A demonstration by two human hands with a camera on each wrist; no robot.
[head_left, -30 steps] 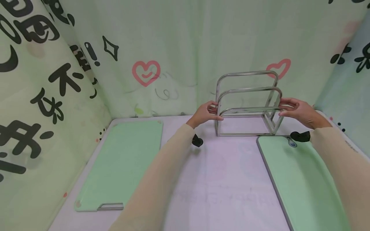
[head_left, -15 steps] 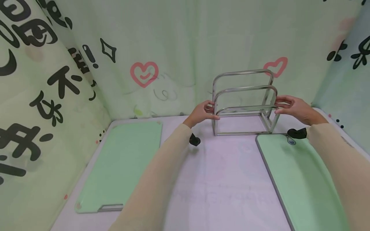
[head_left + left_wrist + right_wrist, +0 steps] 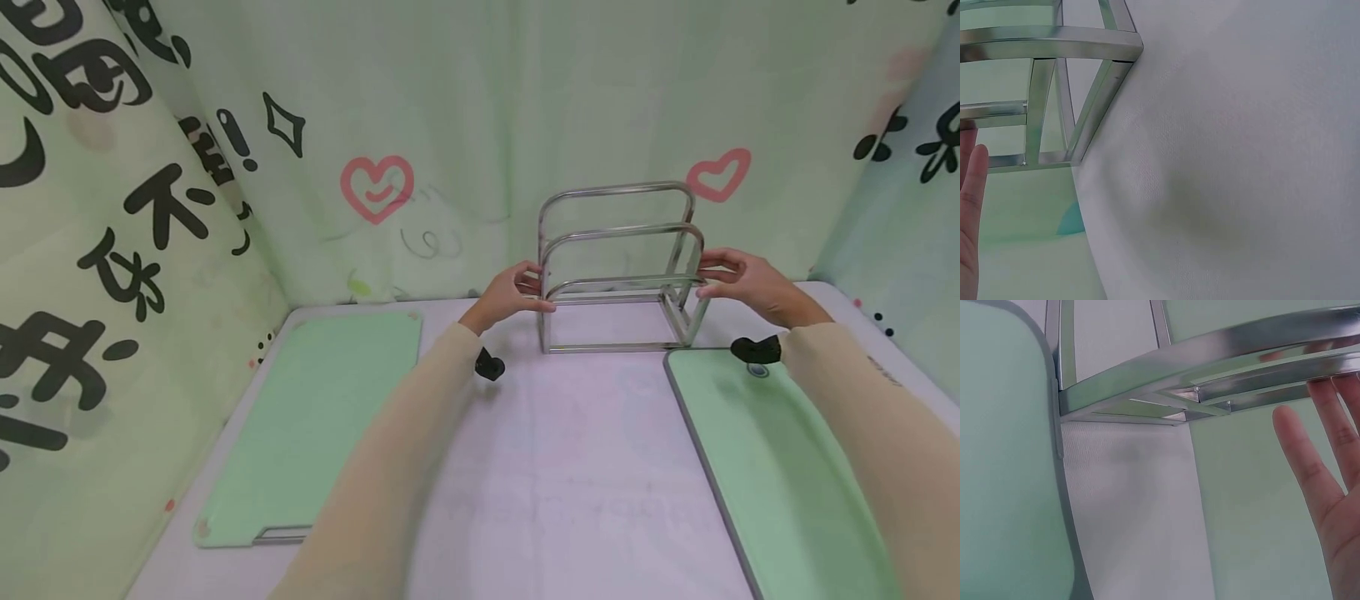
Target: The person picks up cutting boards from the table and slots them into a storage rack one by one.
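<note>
A silver metal rack (image 3: pixel 618 350) with several arched bars stands toward the back of the purple-white table. My left hand (image 3: pixel 504 298) holds its left side, thumb across the front of the frame and fingers at the bars behind. My right hand (image 3: pixel 750 283) holds the opposite side, its thumb tip at the low front bar. In the left wrist view the fingers (image 3: pixel 969 187) reach to a bar at the image edge. In the right wrist view the fingers (image 3: pixel 1332 419) are extended, with tips right at the bars and partly hidden behind them.
One pale green board (image 3: pixel 322 425) with a handle slot lies flat at left. Another green board (image 3: pixel 757 450), grey-edged, lies at right, its far edge close to the rack's right foot. Printed curtains (image 3: pixel 450 100) surround the table (image 3: pixel 585 483) at the back and sides.
Both hands have moved a little to the left together with the rack. The two green boards stay where they were.
</note>
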